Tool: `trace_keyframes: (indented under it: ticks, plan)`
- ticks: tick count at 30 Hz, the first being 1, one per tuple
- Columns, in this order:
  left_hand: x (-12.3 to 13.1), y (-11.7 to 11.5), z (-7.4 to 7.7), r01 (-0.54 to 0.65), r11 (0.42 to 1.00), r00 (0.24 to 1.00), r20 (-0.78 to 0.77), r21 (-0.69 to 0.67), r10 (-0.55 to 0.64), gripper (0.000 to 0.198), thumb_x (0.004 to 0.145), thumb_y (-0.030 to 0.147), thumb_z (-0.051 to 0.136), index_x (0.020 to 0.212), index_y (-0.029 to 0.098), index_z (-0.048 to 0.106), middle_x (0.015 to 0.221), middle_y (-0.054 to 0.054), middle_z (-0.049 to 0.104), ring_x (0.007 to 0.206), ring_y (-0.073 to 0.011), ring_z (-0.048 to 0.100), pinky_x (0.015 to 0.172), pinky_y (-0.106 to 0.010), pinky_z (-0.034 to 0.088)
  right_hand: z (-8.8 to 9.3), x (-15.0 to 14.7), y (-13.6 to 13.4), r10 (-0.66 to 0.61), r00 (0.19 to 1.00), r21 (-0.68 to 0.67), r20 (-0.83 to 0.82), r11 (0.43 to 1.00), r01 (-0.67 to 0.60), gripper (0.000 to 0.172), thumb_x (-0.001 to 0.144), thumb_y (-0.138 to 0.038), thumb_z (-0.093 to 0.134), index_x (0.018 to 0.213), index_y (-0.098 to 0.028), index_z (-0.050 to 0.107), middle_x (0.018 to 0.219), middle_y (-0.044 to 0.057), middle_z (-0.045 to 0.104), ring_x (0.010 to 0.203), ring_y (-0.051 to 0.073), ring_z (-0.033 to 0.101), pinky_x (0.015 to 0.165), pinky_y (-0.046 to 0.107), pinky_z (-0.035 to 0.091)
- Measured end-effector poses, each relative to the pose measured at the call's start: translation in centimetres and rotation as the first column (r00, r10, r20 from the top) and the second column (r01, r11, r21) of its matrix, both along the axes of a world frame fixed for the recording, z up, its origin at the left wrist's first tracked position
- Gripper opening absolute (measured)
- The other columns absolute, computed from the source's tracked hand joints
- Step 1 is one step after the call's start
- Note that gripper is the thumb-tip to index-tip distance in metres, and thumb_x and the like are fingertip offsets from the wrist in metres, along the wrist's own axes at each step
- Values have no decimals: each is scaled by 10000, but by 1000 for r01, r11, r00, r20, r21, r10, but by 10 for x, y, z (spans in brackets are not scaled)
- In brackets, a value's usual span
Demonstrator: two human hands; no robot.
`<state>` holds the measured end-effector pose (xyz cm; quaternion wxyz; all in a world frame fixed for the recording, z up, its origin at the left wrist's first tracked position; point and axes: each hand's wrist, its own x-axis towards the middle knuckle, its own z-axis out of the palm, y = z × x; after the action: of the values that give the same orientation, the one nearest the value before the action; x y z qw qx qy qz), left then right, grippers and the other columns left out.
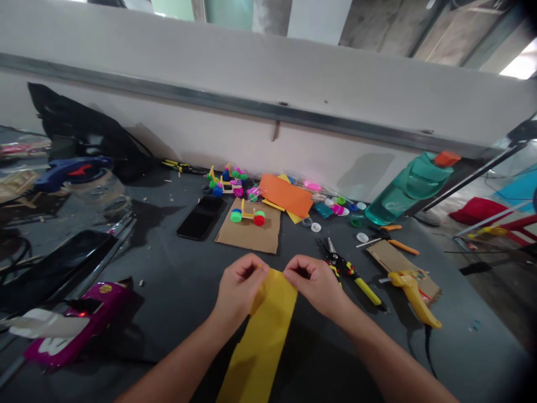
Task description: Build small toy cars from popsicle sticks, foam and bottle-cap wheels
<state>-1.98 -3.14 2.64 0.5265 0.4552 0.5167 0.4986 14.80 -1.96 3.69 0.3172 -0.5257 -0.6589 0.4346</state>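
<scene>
A long strip of yellow paper (264, 341) runs from the bottom edge up to both hands. My left hand (242, 284) pinches its upper left corner between thumb and fingers. At the upper right corner, my right hand (312, 281) holds the strip in a similar pinch. Just beyond the hands, a small toy car (248, 216) with green, blue and red wheels stands on a square of cardboard (247, 239). Orange paper (286, 196) lies behind it over some yellow pieces.
Pliers (364, 290), a yellow glue gun (413, 296) and cardboard lie right. A teal bottle (413, 187) leans against the wall. Left are a phone (201, 217), a purple power strip (84, 322) and a blue tape dispenser (78, 170). Colourful small parts line the back.
</scene>
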Motion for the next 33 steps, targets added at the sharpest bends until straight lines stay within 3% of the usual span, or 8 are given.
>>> trace_keyframes:
  ticks: [3,12,21,25,27,30,33]
  plan:
    - [-6,4,6,-108,993,990,84,-50,112,175,711,264,602,602,156,517,514,50,427,471,-57,370,429,-159,301,0,4,5,-35,999,-31,-10,999,35,124,769,-256,543,677,-174,559,571,-34,542,505,92,486,500,207,377]
    - [-5,8,-4,-153,987,983,96,-38,156,196,726,324,612,651,158,541,572,30,498,507,-66,420,445,-156,343,2,0,5,-111,978,-77,-177,992,99,224,815,-385,487,792,-180,573,660,-9,564,538,106,514,427,196,378]
    - [-6,5,-10,-102,995,994,-39,-23,101,298,786,419,548,639,160,531,553,38,442,499,-73,387,434,-168,306,1,2,4,-126,992,55,-14,990,127,168,782,-303,534,668,-183,563,544,-32,518,500,102,483,476,206,365]
    - [-7,6,-10,-103,993,993,49,-49,105,330,787,450,543,630,160,511,539,41,437,479,-76,390,429,-175,315,-2,5,6,-145,989,71,-10,987,145,185,789,-324,530,665,-188,546,553,-24,527,506,116,506,489,220,385]
    - [-6,7,-7,-69,995,986,150,-72,79,316,772,453,564,664,158,535,571,29,493,510,-85,445,469,-182,364,-3,5,5,-176,984,79,-18,981,177,204,793,-344,531,659,-190,534,542,-29,514,489,114,496,478,220,381]
    - [-3,7,-2,93,988,950,307,-125,-51,277,726,425,633,763,154,594,659,-1,591,581,-111,536,559,-215,436,-5,0,1,-211,978,110,-4,972,210,224,799,-363,530,656,-190,526,537,-32,500,487,113,485,477,221,373]
    - [-3,7,-2,175,968,926,363,-178,-101,276,699,395,669,822,152,626,709,-23,640,607,-131,584,611,-248,468,-4,-8,-1,-213,976,146,47,968,204,227,811,-359,518,659,-190,527,568,-25,525,509,115,502,494,221,376]
